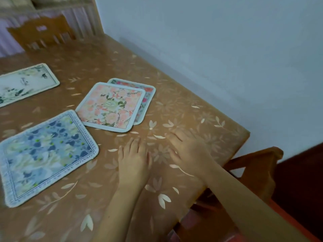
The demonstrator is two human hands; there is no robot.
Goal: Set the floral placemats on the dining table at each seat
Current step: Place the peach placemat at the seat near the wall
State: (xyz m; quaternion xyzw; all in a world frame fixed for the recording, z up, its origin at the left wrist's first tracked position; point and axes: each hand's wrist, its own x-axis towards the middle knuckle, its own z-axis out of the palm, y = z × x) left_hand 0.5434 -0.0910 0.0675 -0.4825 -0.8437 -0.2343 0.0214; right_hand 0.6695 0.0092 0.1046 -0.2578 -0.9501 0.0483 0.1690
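Two bare hands lie flat, palms down, on the worktop — the left hand and the right hand side by side, fingers spread loosely and holding nothing. The right is blurred. Both rest on the tan, leaf-patterned cover near the worktop's right end, close to its corner.

Just beyond the left hand's fingertips sits the peach mat, lying partly over the pink mat, which shows only along its far and right edges. To the left, the blue mat lies flat, its far corner just beside the peach mat. Farther off at the left edge, well apart from the hands, the white mat is partly cut off by the frame.

A chair stands at the far end; another chair sits by the near corner, below the right forearm. A pale wall runs along the worktop's right side.
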